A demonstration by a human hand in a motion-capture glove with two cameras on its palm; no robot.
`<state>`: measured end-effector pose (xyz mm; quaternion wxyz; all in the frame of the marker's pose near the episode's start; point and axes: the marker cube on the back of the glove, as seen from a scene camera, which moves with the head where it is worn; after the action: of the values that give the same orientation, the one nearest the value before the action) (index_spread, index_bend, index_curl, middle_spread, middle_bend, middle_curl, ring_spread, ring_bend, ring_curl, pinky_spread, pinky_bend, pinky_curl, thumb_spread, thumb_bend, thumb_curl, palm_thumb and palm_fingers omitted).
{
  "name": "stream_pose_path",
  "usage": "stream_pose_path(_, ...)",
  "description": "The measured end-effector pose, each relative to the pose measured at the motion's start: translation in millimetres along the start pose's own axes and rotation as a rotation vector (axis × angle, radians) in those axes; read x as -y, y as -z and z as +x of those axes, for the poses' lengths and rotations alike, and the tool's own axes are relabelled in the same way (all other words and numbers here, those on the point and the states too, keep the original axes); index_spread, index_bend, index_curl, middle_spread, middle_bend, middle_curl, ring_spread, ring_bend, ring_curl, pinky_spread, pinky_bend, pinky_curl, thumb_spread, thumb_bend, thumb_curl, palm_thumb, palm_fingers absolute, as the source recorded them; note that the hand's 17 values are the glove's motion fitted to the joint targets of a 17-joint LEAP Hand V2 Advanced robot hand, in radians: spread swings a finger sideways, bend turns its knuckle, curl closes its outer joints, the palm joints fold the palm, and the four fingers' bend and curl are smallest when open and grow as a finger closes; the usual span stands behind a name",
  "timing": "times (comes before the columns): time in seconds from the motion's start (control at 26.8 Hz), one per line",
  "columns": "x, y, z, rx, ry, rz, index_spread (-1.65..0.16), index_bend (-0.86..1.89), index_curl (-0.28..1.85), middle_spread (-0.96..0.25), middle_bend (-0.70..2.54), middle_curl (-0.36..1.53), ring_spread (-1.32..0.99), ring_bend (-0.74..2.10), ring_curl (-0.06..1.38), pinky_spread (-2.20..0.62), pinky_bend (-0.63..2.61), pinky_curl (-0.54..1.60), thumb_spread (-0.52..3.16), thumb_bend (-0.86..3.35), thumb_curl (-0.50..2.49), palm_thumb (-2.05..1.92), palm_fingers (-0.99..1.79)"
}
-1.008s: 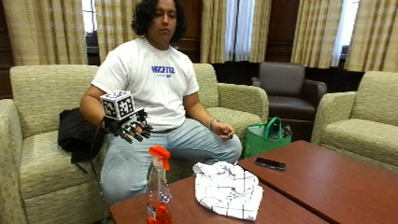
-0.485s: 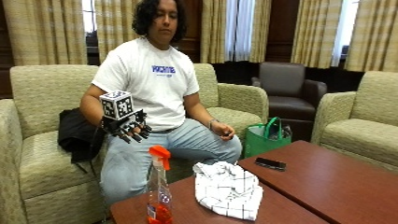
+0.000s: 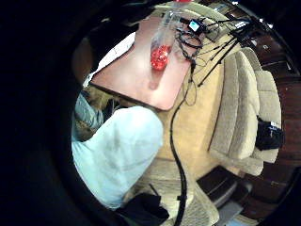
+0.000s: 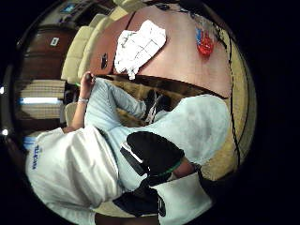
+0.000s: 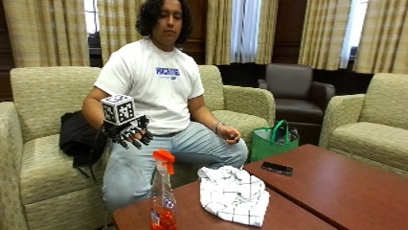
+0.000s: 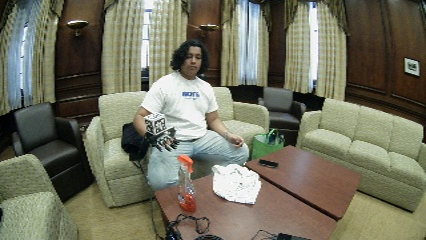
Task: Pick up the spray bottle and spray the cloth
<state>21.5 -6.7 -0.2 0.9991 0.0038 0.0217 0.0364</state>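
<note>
- Black-gloved right hand (image 5: 129, 135) hangs above the knee, fingers loosely curled, holding nothing
- Clear plastic, orange-topped spray bottle (image 5: 163, 194) stands upright for grasping beside the crumpled white checked cloth (image 5: 233, 194)

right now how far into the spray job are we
Nothing looks done yet. The spray bottle stands untouched on the table, beside the cloth, which lies crumpled there. The gloved right hand hangs above the person's lap with fingers relaxed, holding nothing, away from the table. Reaching, gripping the bottle and spraying the cloth are all left.
</note>
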Motion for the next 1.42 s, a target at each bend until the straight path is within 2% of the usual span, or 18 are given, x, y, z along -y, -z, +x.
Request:
stream_pose_path(0.56,40,0,46,0.175,-0.115,0.011,-0.42,0.12,0.23,-0.17,0.19,0.3,-0.11,0.41,0.27,0.25,0.34,0.29,0.88,-0.03,0.27,0.3,0.34)
stream_pose_path(1.08,106,5,94,0.631,-0.245,0.057,-0.42,0.11,0.21,-0.18,0.22,0.33,-0.11,0.44,0.3,0.23,0.37,0.32,0.85,-0.02,0.31,0.38,0.35)
stream_pose_path(1.42,147,-3,111,0.851,-0.226,0.034,-0.42,0.12,0.21,-0.18,0.22,0.35,-0.11,0.45,0.3,0.22,0.38,0.33,0.84,-0.02,0.33,0.46,0.36)
